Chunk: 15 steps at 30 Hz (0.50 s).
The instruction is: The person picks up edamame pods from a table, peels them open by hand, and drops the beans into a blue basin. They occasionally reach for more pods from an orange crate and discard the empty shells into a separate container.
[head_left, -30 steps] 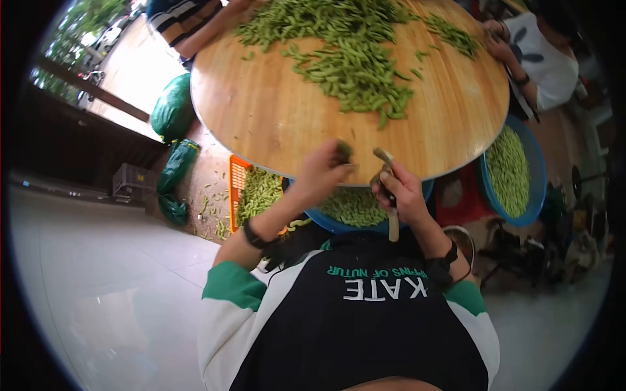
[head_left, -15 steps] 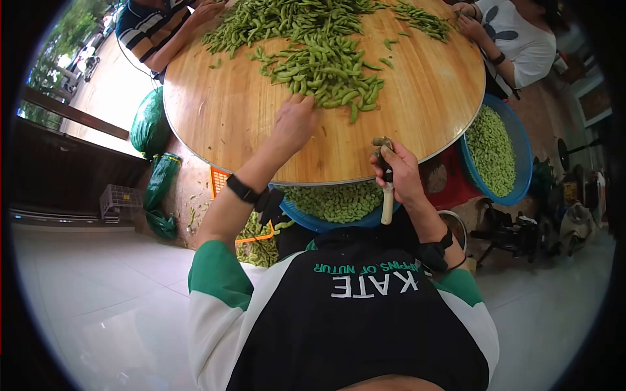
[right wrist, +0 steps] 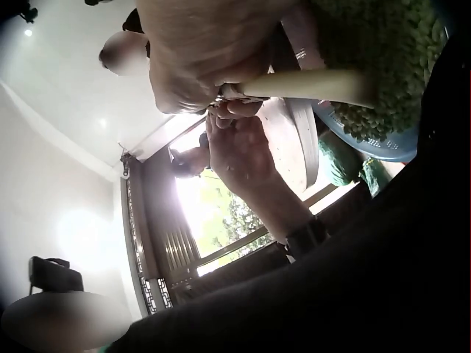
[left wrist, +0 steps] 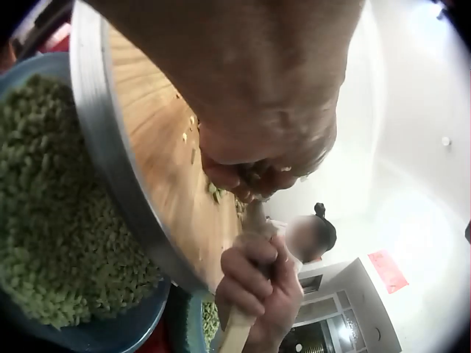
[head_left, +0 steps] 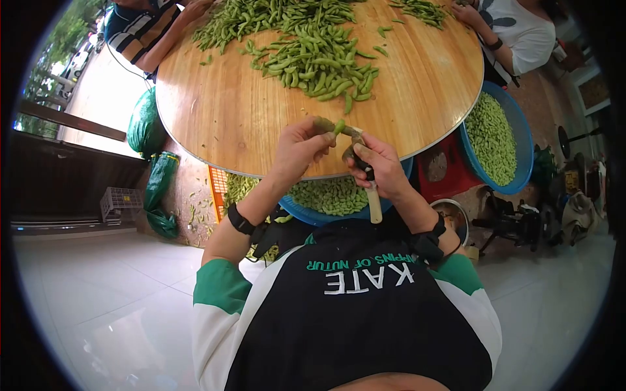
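Observation:
Over the near edge of the round wooden table (head_left: 228, 124), my left hand (head_left: 297, 148) pinches a green pod (head_left: 339, 126) between thumb and fingers. Close on its right, my right hand (head_left: 379, 166) grips a tool with a pale handle (head_left: 374, 206) that points down toward my body. The tool's working end lies by the pod; its exact shape is unclear. In the right wrist view the pale handle (right wrist: 316, 84) sticks out of the right hand, and the fingertips of both hands meet. A large pile of pods (head_left: 313, 58) lies farther back on the table.
Below the table edge stands a blue basin of shelled beans (head_left: 329, 197), with an orange basket (head_left: 217, 189) to its left. Another blue basin (head_left: 527, 153) stands at the right, beside a red stool (head_left: 438, 171). Two people sit across the table, left and right.
My left hand went forward to the pile's near edge, then came back with a pod to the right hand. The right hand kept its grip on the tool and shifted slightly left.

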### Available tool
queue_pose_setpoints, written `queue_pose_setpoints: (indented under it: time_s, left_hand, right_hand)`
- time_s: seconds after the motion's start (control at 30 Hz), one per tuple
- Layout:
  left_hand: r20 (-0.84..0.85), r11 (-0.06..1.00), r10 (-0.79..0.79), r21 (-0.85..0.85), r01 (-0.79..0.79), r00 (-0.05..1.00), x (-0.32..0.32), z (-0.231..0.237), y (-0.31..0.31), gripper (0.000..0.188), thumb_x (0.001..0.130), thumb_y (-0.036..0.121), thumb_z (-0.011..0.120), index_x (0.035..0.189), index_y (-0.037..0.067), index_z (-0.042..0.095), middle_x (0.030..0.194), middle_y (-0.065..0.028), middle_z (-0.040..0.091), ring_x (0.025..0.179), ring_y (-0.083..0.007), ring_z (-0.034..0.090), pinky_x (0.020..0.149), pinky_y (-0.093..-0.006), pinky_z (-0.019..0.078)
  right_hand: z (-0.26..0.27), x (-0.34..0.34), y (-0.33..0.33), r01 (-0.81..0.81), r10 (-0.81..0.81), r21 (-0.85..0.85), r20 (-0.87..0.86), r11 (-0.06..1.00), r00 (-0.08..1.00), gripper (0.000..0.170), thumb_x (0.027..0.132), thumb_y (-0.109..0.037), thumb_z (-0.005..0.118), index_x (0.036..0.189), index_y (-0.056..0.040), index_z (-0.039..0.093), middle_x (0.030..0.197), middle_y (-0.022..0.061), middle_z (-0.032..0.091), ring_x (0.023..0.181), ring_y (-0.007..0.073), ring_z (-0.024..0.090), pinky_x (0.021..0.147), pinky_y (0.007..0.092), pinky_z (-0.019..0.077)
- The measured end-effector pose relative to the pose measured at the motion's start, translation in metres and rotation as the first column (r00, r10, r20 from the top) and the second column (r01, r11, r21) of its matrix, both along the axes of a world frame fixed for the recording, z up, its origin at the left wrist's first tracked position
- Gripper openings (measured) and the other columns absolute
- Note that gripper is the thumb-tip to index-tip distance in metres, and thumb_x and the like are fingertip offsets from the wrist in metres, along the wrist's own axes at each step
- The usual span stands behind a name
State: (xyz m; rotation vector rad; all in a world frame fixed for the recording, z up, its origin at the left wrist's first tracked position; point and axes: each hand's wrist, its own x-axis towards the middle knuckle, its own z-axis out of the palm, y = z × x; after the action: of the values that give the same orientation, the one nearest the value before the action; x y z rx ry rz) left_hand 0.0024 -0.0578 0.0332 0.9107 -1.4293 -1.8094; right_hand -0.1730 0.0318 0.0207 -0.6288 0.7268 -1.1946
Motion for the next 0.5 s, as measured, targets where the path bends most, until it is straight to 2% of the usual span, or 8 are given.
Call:
queue_pose_setpoints:
  time_s: [0.07, 0.2, 0.37, 0.5]
  left_hand:
    - [-0.092, 0.997, 0.037, 0.068, -0.031, 0.995, 0.001, -0.002, 0.004, 0.008, 0.085, 0.004, 0.061, 0.091, 0.001, 0.062, 0.071, -0.0023, 0.062, 0.054, -0.0047, 0.050, 0.046, -0.0178, 0.0365]
    - [-0.103, 0.998, 0.018, 0.061, -0.012, 0.995, 0.000, -0.004, 0.011, 0.008, 0.084, 0.005, 0.062, 0.091, 0.001, 0.063, 0.071, -0.0020, 0.061, 0.053, -0.0043, 0.049, 0.046, -0.0177, 0.0352]
    - [-0.139, 0.998, -0.001, 0.064, 0.010, 0.990, -0.002, -0.011, 0.017, 0.007, 0.085, 0.006, 0.062, 0.090, 0.002, 0.063, 0.070, -0.0003, 0.059, 0.054, -0.0033, 0.046, 0.047, -0.0181, 0.0337]
    - [-0.075, 0.999, 0.042, 0.010, -0.041, 0.996, -0.002, -0.010, 0.022, 0.008, 0.086, 0.006, 0.061, 0.092, 0.001, 0.062, 0.073, 0.0004, 0.059, 0.059, -0.0037, 0.049, 0.051, -0.0185, 0.0373]
  right_hand:
    - [0.001, 0.001, 0.002, -0.004, 0.003, -0.013, -0.021, 1.000, 1.000, 0.037, 0.098, -0.015, 0.042, 0.134, -0.0046, 0.039, 0.083, 0.0059, 0.053, 0.055, 0.0074, 0.042, 0.042, 0.0189, 0.0342]
    - [-0.003, 0.000, 0.003, -0.068, 0.067, -0.037, -0.015, 0.997, 0.998, 0.039, 0.099, -0.016, 0.041, 0.136, -0.0055, 0.038, 0.083, 0.0058, 0.053, 0.054, 0.0074, 0.041, 0.042, 0.0192, 0.0335]
    - [0.001, 0.002, 0.006, -0.044, 0.044, -0.037, -0.007, 0.998, 0.999, 0.038, 0.098, -0.016, 0.041, 0.135, -0.0056, 0.039, 0.083, 0.0057, 0.053, 0.054, 0.0074, 0.040, 0.042, 0.0192, 0.0332]
    - [0.000, 0.002, 0.006, -0.039, 0.038, -0.042, -0.026, 0.998, 0.999, 0.037, 0.098, -0.015, 0.042, 0.134, -0.0060, 0.040, 0.082, 0.0055, 0.053, 0.052, 0.0074, 0.039, 0.042, 0.0193, 0.0336]
